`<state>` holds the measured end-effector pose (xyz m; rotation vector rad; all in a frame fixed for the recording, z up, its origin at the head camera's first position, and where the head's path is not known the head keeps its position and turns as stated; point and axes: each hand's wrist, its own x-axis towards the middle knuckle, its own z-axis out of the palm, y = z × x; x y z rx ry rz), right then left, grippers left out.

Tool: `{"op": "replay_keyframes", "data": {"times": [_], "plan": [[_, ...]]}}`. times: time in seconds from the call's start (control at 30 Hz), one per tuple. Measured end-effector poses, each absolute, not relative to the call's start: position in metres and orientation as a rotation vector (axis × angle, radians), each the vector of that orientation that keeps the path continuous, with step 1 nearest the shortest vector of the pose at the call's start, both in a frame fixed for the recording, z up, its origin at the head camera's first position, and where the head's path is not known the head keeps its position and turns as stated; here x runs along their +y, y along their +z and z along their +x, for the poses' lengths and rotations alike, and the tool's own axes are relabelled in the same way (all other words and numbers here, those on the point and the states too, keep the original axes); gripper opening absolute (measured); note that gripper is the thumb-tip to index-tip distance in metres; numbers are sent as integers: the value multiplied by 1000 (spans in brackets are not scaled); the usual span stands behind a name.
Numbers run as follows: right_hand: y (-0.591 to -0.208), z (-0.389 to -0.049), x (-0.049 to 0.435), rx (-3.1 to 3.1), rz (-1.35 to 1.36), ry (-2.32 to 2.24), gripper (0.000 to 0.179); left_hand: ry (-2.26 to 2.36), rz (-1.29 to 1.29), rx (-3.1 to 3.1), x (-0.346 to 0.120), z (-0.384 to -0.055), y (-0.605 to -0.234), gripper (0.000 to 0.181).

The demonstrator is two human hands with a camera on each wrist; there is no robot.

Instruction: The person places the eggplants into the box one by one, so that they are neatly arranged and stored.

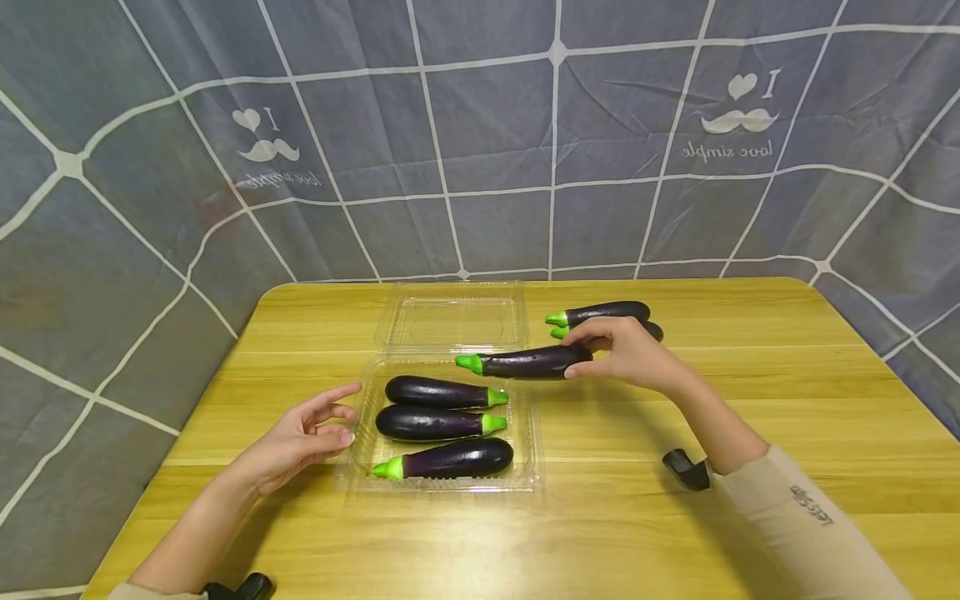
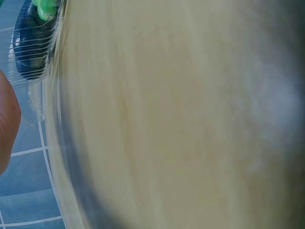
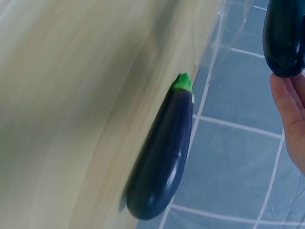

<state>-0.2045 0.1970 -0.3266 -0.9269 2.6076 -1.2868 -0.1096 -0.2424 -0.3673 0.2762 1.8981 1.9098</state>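
My right hand (image 1: 630, 354) pinches an eggplant (image 1: 525, 363) by its thick end, fingers on one side and thumb on the other. The held eggplant hangs over the upper right of a clear plastic clamshell box (image 1: 534, 450), its green stem pointing left. Three eggplants lie across the box: the upper (image 1: 435, 392) and middle (image 1: 427, 423) have stems to the right, the lower (image 1: 461, 458) has its stem to the left. At the box's left rim is my left hand (image 1: 307, 437), fingers loosely bent with nothing between them. In the right wrist view the held eggplant (image 3: 284, 38) shows above my fingertips.
Two more eggplants (image 1: 611, 312) lie side by side at the back right of the wooden table (image 1: 630, 533), partly behind my right hand. The box's lid (image 1: 457, 321) is folded back flat behind it. A grey checked cloth (image 1: 495, 150) hangs beyond the table.
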Motion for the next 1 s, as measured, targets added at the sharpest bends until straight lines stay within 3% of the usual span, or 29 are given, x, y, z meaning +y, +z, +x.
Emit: {"op": "replay_keyframes", "data": {"times": [1.0], "plan": [[-334,-207,142,2541,-1025,-1315,34,1897,272,1903,-243,-109,-367,60]]}}
